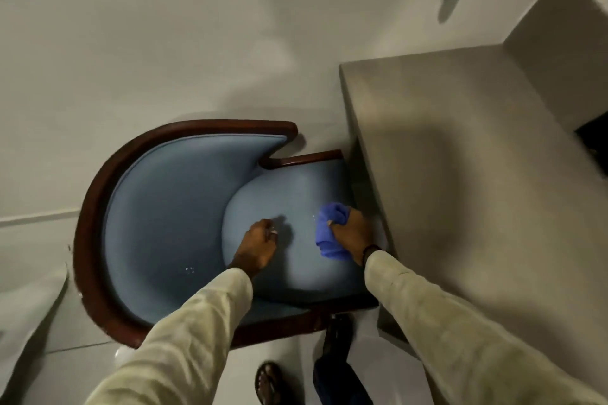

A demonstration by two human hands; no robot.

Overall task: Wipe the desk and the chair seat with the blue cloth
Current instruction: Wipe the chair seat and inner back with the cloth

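A tub chair with a dark wooden frame and a pale blue padded seat (296,187) stands below me, pushed against the grey desk (460,148) on the right. My right hand (353,233) presses a bunched blue cloth (329,230) onto the right side of the seat, close to the desk's edge. My left hand (258,245) hovers over or rests on the seat's left part with the fingers curled and nothing visible in it. Small white specks lie on the seat near the cloth and on the padded backrest near my left forearm.
The curved padded backrest (158,207) wraps the chair's left side. Pale floor tiles (36,315) surround the chair. My sandalled feet (269,383) stand at the bottom. A dark opening (592,138) shows at the desk's right edge. A pale wall rises behind.
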